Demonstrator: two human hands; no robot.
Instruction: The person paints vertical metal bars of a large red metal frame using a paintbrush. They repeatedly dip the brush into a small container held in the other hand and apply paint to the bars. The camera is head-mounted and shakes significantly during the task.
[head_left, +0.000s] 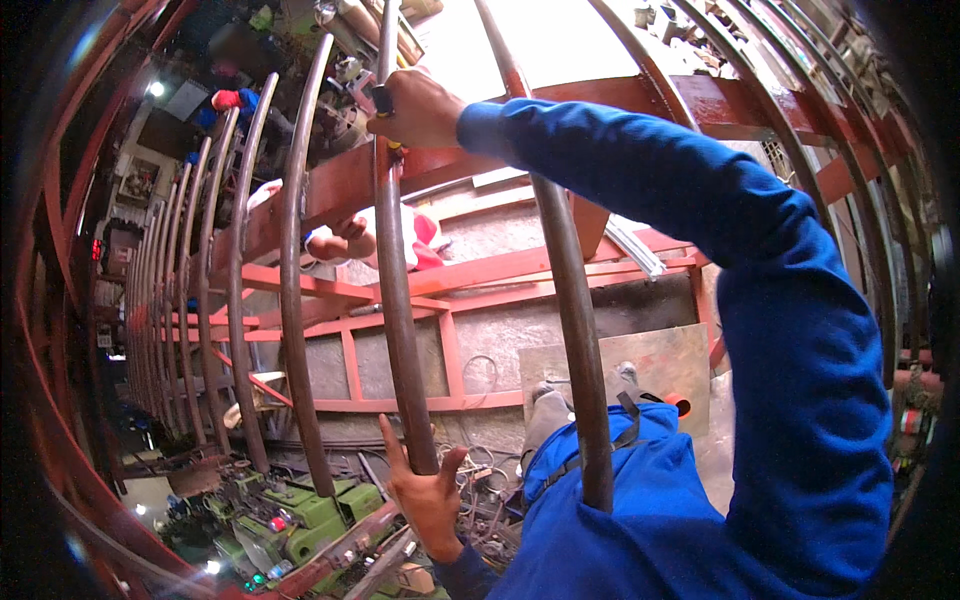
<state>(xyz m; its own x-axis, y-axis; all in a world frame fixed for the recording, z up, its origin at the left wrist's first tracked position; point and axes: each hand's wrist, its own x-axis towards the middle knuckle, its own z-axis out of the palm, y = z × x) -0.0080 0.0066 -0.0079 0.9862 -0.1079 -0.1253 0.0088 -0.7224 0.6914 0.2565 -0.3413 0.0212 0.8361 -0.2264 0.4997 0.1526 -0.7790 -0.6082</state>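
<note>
A dark brown metal pipe [400, 320], one of a row, runs from the far side toward me. At its near end my left hand [425, 500] has its index finger and thumb spread, one on each side of the pipe. The palm is partly hidden by that end, so I cannot tell whether it touches. My right hand [422, 108], in a blue sleeve, reaches to the far part of the same pipe, above a red-brown beam [340, 182]. Its fingers are closed on a small black-and-yellow thing against the pipe; the kind is unclear.
More pipes, such as one [565, 270] in front of my chest, stand on both sides. Below is a red metal frame [450, 350]. Another person [400, 240] in white and red is beyond the beam. Green machinery [300, 525] is at lower left, a flat sheet [680, 365] near my feet.
</note>
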